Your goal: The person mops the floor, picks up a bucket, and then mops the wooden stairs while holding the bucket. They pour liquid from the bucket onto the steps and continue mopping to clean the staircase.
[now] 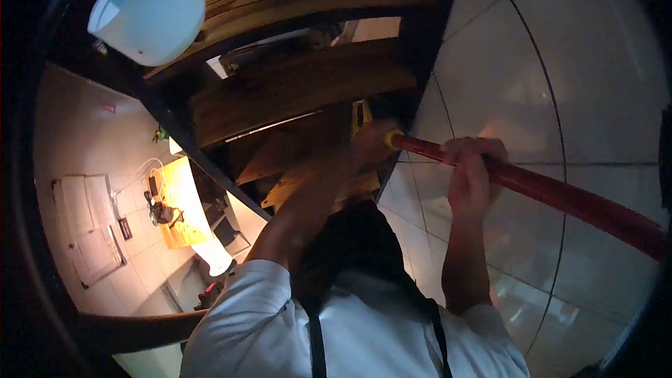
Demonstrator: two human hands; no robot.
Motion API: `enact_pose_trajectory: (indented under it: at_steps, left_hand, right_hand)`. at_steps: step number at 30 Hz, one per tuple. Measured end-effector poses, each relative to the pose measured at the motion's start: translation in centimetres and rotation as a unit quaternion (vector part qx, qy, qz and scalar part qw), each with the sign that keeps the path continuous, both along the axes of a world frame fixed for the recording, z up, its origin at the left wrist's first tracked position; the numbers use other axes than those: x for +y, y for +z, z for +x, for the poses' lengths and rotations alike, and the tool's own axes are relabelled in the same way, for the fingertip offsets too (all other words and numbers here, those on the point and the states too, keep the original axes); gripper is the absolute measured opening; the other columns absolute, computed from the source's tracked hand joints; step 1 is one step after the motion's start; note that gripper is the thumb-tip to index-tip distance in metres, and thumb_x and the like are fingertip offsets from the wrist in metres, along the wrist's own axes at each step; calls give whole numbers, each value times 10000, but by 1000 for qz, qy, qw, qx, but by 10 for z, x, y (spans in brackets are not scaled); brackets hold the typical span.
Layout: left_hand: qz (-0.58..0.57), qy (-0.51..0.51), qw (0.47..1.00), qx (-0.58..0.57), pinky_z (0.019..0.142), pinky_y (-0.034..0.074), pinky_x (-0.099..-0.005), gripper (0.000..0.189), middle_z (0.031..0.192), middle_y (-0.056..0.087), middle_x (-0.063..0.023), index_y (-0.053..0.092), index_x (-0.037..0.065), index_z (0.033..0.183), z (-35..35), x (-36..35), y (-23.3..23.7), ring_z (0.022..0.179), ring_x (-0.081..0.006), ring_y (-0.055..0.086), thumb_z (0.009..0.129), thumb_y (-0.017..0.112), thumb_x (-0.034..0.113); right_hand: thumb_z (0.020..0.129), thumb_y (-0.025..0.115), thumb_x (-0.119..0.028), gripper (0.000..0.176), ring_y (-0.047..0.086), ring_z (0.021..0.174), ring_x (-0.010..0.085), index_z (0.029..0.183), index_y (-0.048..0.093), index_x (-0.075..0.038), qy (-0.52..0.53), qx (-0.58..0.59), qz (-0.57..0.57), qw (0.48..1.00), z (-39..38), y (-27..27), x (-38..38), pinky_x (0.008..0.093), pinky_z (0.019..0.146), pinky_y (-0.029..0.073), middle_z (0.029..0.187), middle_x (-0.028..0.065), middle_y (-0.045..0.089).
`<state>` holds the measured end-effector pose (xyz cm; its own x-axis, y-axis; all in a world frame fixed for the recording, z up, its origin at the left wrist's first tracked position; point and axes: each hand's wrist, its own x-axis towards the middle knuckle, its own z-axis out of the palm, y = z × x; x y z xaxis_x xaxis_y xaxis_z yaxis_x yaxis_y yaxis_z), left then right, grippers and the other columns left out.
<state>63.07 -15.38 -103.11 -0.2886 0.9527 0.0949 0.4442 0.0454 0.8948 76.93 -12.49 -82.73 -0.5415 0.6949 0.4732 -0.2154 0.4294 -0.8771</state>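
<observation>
A long red pole (pixel 553 192) crosses from the middle of the view to the right edge, with a yellow collar (pixel 393 139) near its far end. My right hand (pixel 474 164) is closed around the red shaft. At the collar, my left hand (pixel 373 143) is wrapped about the pole's end; it is dim and blurred, so individual fingers do not show. Just beyond that hand is a narrow yellow piece (pixel 361 115), whose link to the pole I cannot make out.
Dark wooden boards (pixel 301 84) like open steps rise ahead. A white rounded tub (pixel 150 10) sits upper left. Pale tiles (pixel 504 84) lie to the right. Lower left, a lit wooden table (pixel 185 203) holds a dark device (pixel 162 213) with cables.
</observation>
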Motion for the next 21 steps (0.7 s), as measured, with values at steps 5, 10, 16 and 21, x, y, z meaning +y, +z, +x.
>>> enact_pose_trajectory:
  at_steps: [5, 10, 16, 21]
  left_hand:
    - [-3, 14, 999, -42, 749, 514, -423, 300, 905, 657, -148, 621, 114, 976, 6, 2, -7, 855, -337, 647, 732, 758, 223]
    - [12, 26, 999, -32, 779, 508, -428, 307, 943, 660, -128, 625, 135, 980, -9, -30, 0, 908, -321, 642, 718, 767, 208]
    - [-50, 117, 990, 56, 863, 511, -407, 394, 1000, 673, -79, 659, 170, 1041, -54, -139, -4, 975, -286, 642, 674, 798, 207]
    - [-73, 219, 964, 133, 808, 525, -384, 461, 944, 678, -88, 690, 107, 935, -101, -242, -47, 896, -263, 661, 562, 883, 298]
  right_hand:
    - [928, 586, -277, 259, 452, 520, 156, 807, 463, -84, 162, 132, -78, 975, 4, 20, 28, 317, 493, 393, 644, 24, 456]
    - [918, 585, -250, 226, 444, 483, 154, 795, 500, -81, 271, 115, -42, 955, -12, 7, 29, 307, 451, 368, 614, 22, 454]
    - [896, 582, -144, 143, 487, 521, 174, 793, 529, -60, 428, 136, -18, 893, -62, -20, -10, 356, 533, 452, 628, 44, 497]
    - [883, 586, -115, 128, 496, 537, 185, 789, 529, -49, 492, 132, -123, 852, -109, -49, -66, 380, 574, 471, 634, 51, 507]
